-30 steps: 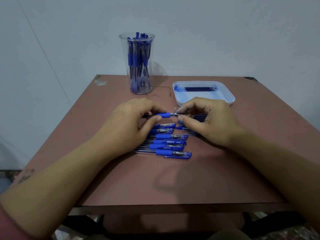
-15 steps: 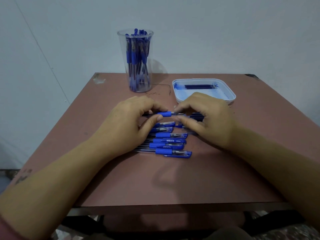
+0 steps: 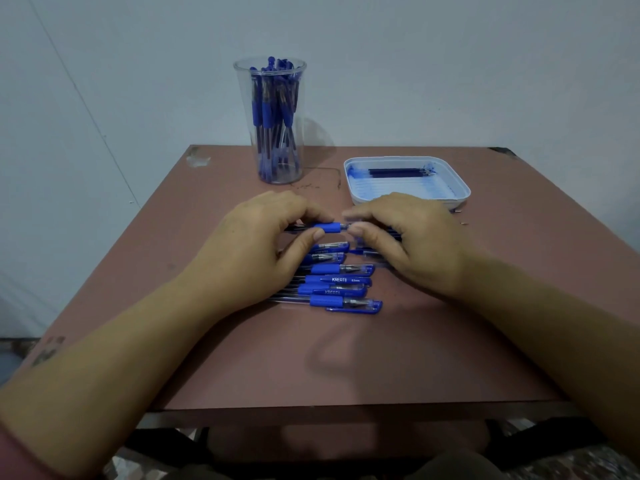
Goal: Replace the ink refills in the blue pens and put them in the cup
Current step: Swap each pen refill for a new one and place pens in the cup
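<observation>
Just above the row of pens [image 3: 341, 280], the left hand [image 3: 252, 244] is pinching the blue pen [image 3: 327, 227] by its grip while the right hand [image 3: 408, 237] is pinching its tip end, apparently unscrewing it, so steadying the barrel and turning straight is looking wisest.

Blue on reddish-brown right across the scene!

The cup [image 3: 270, 98] is clear plastic, and the pens inside it [image 3: 266, 116] flash bright blue grips on see-through barrels. Right of the cup, the tray [image 3: 415, 190] is white with a pale blue tint and ribbed lines across its floor, holding dark navy refills [image 3: 398, 172]. In front of the cup, the held pen [image 3: 327, 227] shows a blue grip, and nearer still the row of pens [image 3: 341, 279] pairs blue grips and blue caps with clear barrels, white lettering on two caps. The table [image 3: 346, 358] under the cup is dusty reddish-brown, with a pale scuffed patch [image 3: 197, 159] left of the cup; the wall [image 3: 450, 64] behind it is pale grey-blue.
</observation>
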